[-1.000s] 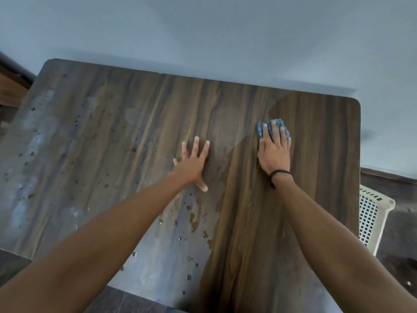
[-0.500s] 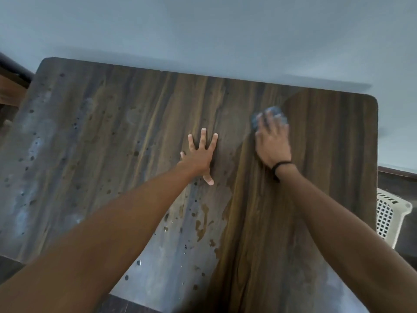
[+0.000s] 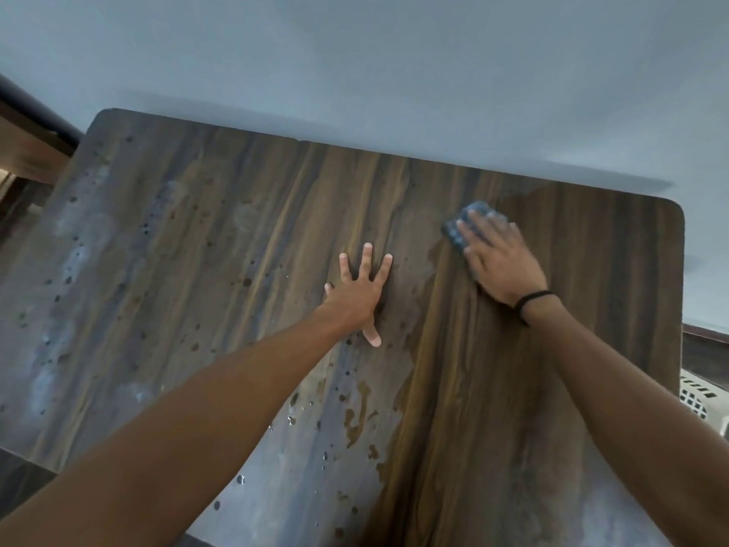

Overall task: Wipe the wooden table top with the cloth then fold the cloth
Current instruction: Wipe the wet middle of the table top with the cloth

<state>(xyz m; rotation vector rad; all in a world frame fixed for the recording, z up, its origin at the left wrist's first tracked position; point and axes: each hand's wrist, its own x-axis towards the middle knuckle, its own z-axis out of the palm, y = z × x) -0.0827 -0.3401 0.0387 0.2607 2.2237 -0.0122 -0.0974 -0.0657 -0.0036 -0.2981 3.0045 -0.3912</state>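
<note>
The wooden table top (image 3: pixel 221 246) fills most of the view, dusty and spotted on its left and middle, darker and clean on the right. A small bunched blue cloth (image 3: pixel 459 227) lies near the far right part of the table. My right hand (image 3: pixel 499 260) lies flat on top of it, fingers straight and blurred, pressing it onto the wood; only the cloth's far left part shows. My left hand (image 3: pixel 361 290) rests flat on the table's middle with fingers spread, holding nothing.
A pale wall (image 3: pixel 394 73) runs along the table's far edge. A white slotted plastic basket (image 3: pixel 698 400) stands on the floor past the table's right edge. Dark wooden furniture (image 3: pixel 27 152) sits beyond the left corner. Water drops and brown stains (image 3: pixel 355 416) dot the near middle.
My right hand has slid the cloth away from me and leftward, toward the table's far edge. My left hand has stayed planted on the same spot.
</note>
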